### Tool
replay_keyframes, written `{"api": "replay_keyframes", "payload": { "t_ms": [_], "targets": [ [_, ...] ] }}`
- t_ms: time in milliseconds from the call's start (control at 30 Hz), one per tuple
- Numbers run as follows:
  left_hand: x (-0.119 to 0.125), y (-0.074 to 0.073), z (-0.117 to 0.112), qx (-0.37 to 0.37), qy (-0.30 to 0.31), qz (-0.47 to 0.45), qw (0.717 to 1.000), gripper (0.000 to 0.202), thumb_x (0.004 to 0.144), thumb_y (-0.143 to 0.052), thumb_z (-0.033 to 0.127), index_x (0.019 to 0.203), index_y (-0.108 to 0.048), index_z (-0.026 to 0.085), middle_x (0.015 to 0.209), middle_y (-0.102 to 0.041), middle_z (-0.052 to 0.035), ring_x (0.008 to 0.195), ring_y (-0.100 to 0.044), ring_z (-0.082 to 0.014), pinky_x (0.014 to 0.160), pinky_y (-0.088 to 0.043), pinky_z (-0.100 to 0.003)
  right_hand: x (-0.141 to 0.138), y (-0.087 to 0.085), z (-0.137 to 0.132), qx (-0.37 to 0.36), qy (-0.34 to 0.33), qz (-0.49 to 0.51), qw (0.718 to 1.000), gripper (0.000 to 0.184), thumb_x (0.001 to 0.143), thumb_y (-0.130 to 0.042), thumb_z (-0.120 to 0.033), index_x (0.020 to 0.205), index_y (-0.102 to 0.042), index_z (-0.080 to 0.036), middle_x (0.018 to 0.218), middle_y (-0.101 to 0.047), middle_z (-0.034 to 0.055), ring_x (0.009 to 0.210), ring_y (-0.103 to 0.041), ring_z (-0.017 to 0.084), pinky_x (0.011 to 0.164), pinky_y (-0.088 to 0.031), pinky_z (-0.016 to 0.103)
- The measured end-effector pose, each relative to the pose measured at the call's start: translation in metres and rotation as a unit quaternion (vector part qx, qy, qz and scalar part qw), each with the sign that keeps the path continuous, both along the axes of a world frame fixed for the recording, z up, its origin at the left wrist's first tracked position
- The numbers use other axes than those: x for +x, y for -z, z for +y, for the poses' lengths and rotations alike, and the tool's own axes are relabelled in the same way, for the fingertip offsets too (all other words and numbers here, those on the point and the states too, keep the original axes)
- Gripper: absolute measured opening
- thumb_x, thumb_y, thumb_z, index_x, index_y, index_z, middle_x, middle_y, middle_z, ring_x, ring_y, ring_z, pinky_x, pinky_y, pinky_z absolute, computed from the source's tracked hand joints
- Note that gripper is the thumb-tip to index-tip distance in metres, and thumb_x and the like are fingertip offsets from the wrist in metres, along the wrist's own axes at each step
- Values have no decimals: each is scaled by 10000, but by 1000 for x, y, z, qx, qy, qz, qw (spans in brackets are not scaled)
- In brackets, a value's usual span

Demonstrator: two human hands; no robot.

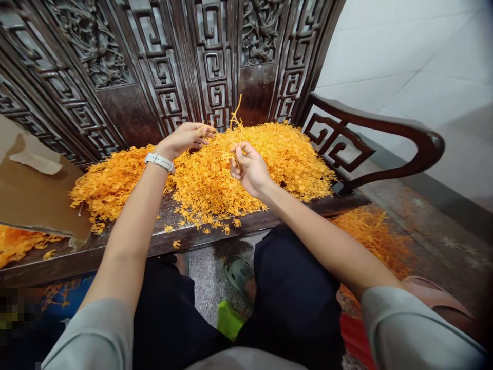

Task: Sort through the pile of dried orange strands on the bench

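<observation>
My right hand (251,169) is closed in a pinch round an orange plastic sprue (235,115), whose thin branching stalk sticks up above the fingers. Small orange pieces hang by the fingertips. To its left is my left hand (188,137), with a white watch (159,162) on the wrist. Its fingers reach toward the sprue, loosely stretched and apart; whether the tips touch an orange strand is too fine to tell. Beneath both hands spreads a large heap of small orange hand-shaped plastic pieces (215,180), lying on a dark wooden bench (162,239).
A cardboard box (50,190) stands at left on the bench. Behind rises the carved backrest (127,110), with a curved armrest (419,141) at right. Orange stringy scraps (373,239) lie on the floor at right. Several loose pieces lie along the bench's front edge.
</observation>
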State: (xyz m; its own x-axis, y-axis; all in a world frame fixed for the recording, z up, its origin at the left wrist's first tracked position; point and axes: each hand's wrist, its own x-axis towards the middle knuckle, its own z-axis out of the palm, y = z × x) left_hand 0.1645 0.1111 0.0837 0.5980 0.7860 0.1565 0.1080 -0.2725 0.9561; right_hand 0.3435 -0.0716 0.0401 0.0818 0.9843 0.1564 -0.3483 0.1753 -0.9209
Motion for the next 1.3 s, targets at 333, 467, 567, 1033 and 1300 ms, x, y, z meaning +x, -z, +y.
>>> {"api": "replay_keyframes", "payload": {
  "t_ms": [333, 467, 567, 1033, 1300],
  "targets": [
    [69, -13, -53, 37, 28, -67, 997, 333, 943, -773, 459, 829, -713, 151, 752, -692, -58, 707, -683, -146, 677, -556, -285, -5, 15, 19, 27, 79, -64, 994, 347, 923, -643, -567, 1101, -557, -280, 886, -552, 27, 785, -536, 172, 680, -448, 318],
    [64, -11, -35, -5, -40, -118, 992, 303, 965, -730, 470, 901, -690, 176, 781, -668, -56, 691, -659, -149, 651, -533, -290, 7, 21, 26, 26, 143, -64, 987, 269, 930, -637, -413, 1153, -635, -264, 990, -599, 60, 866, -564, 182, 756, -484, 339],
    [47, -12, -8, -9, -114, -165, 980, 374, 919, -743, 585, 943, -674, 218, 782, -649, -46, 714, -654, -175, 657, -524, -316, 20, 18, 25, 31, 198, -38, 979, 165, 918, -590, -281, 1059, -658, -230, 999, -628, 83, 898, -594, 186, 776, -481, 342],
    [13, -24, -11, 9, -72, -96, 993, 301, 925, -783, 474, 895, -756, 176, 672, -590, -40, 574, -562, -132, 587, -468, -289, 68, 28, 41, 101, 253, -440, 856, 777, 842, -654, -823, 1436, -603, -325, 1726, -316, 112, 1592, -177, 441, 1241, -205, 700],
    [54, -19, -53, 49, 58, -46, 996, 137, 768, -889, 169, 863, -796, 140, 675, -659, -40, 591, -587, -132, 605, -465, -292, 27, 13, 39, 146, 125, -242, 951, 578, 935, -560, -770, 1200, -606, -258, 1025, -658, 54, 910, -609, 177, 852, -528, 338]
  ]
}}
